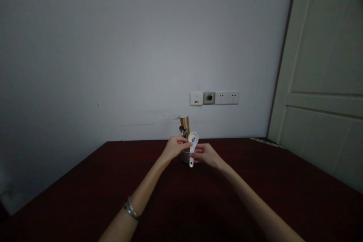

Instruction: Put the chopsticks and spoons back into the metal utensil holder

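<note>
A white ceramic spoon [192, 145] with a blue pattern in its bowl stands upright, bowl up, between my two hands. My left hand [176, 147] pinches it near the bowl with closed fingers. My right hand [204, 154] grips the handle lower down, fingers curled. Just behind the hands sits a small pale cup [185, 155], mostly hidden. Wooden chopsticks [185, 123] and a metal spoon [181, 129] stick up out of it.
A dark red-brown table [113, 181] runs to the grey wall. Wall sockets [214, 98] sit above the cup. A cream door [323, 83] stands at the right. A bracelet [130, 208] is on my left wrist.
</note>
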Available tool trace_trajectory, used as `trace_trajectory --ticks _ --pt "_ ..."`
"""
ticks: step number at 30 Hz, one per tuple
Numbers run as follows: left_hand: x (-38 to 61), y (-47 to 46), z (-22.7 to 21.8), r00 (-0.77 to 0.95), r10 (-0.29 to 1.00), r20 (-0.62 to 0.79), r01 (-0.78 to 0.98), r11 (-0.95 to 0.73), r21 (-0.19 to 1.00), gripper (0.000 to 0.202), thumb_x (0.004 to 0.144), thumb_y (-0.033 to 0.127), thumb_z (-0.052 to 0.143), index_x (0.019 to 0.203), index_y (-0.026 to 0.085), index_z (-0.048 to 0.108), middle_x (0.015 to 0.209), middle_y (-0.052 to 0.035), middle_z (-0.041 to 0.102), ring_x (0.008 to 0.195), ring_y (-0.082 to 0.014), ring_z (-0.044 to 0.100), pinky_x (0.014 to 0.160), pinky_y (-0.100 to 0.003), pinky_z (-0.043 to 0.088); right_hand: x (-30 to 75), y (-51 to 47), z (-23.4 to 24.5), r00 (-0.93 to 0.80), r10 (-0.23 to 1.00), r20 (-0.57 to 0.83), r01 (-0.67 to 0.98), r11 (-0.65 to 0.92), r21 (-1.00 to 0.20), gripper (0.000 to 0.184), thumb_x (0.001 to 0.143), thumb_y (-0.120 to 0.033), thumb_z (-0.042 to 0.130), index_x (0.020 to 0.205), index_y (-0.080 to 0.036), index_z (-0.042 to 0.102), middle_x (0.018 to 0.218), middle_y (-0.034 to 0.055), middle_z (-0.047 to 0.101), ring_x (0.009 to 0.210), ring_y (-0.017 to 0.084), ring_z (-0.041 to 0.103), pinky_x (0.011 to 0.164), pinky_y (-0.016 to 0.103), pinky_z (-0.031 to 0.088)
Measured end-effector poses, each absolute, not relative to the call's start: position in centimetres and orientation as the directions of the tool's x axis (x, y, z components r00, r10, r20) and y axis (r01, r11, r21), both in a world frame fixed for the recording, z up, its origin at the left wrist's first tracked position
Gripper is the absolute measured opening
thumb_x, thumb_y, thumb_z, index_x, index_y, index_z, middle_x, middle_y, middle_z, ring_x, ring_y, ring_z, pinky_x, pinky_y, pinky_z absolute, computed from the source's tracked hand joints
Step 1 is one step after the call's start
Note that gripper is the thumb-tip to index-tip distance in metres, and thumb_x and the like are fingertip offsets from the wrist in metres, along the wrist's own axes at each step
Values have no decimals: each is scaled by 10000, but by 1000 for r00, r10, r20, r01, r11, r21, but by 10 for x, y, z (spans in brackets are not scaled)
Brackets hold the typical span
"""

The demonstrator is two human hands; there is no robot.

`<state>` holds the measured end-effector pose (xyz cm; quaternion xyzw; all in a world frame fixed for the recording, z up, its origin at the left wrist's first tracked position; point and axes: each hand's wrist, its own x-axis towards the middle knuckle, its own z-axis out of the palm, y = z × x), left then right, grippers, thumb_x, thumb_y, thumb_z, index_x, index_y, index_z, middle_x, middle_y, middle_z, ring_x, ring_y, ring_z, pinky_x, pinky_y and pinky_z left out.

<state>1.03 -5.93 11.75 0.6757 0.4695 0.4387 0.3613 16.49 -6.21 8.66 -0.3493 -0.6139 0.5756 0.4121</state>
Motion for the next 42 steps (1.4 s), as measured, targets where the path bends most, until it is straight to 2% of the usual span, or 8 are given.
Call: trace_trajectory --ticks 5,10,14,21,25,29,36,42 --pt "20 -61 105 173 973 153 316 -202 927 252 627 329 647 687 84 653 375 57 405 351 -27 267 382 -193 163 168 -62 89 -389 900 199 -50 196 -979 435 530 -378 719 850 -111 594 618 4 631 561 141 598 590 294 494" --pt "24 -59 94 164 981 102 231 -139 963 326 631 417 636 665 93 635 345 89 299 326 -21 214 365 -194 123 168 -62 88 -386 887 255 -21 268 -963 395 546 -359 709 828 -111 587 586 -7 609 534 130 575 548 269 474" --pt "24 -60 93 161 984 76 161 -102 982 341 600 425 660 663 92 615 359 95 303 319 -11 197 362 -190 102 166 -62 87 -384 879 282 11 309 -951 395 567 -351 697 867 -118 589 583 -8 606 537 130 570 539 265 471" --pt "23 -64 100 116 987 107 120 -121 985 312 575 399 684 594 101 592 358 94 295 324 -13 205 360 -189 104 181 -62 99 -370 861 349 167 431 -887 433 677 -365 613 1032 -119 579 745 53 664 651 156 601 565 249 459" --pt "22 -61 99 70 991 116 164 -126 978 310 556 389 701 619 93 632 348 84 318 339 -26 241 371 -188 144 193 -58 120 -204 825 528 330 565 -756 364 723 -374 566 987 -129 616 857 84 667 751 173 604 670 285 465" --pt "23 -53 91 34 989 147 205 -151 967 279 529 352 721 612 93 655 355 62 379 361 -42 295 387 -192 198 194 -54 140 -250 681 688 528 692 -493 241 752 -340 549 878 -168 661 863 76 653 766 169 589 735 293 439" --pt "22 -40 78 33 980 197 258 -198 945 219 534 301 711 592 96 659 390 32 455 404 -67 365 419 -202 260 190 -51 148 -382 649 658 715 659 -234 219 808 -318 479 816 -189 655 884 70 610 822 169 551 742 276 409" --pt "23 -36 71 78 968 237 266 -249 931 224 549 297 693 594 81 654 484 6 520 451 -70 400 457 -206 290 191 -46 141 -427 636 642 732 661 -168 208 817 -303 468 811 -179 635 878 70 592 848 167 535 747 265 397"
